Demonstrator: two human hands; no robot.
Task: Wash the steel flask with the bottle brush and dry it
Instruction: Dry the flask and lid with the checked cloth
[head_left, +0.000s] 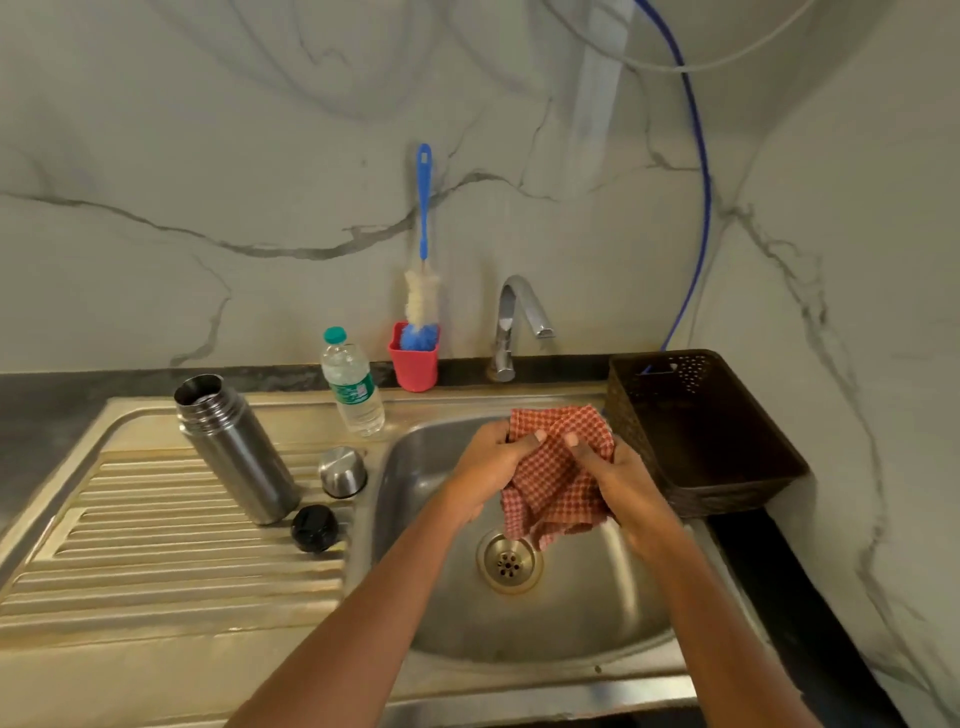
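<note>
The steel flask (235, 448) stands upright and uncapped on the ribbed drainboard (156, 545), left of the sink basin (550, 618). Its steel cup lid (342, 472) and black stopper (314, 528) lie beside it on the drainboard. The blue-handled bottle brush (423, 270) stands head down in a red cup (414, 361) against the wall. Over the basin, my left hand (488, 473) and my right hand (621, 488) both grip a red checked cloth (556, 478), bunched between them.
A clear plastic water bottle (353, 382) stands behind the flask. The chrome tap (514, 325) is at the back of the sink, with no water running. A dark perforated basket (701, 431) sits on the counter to the right. The drain (509, 561) lies below the cloth.
</note>
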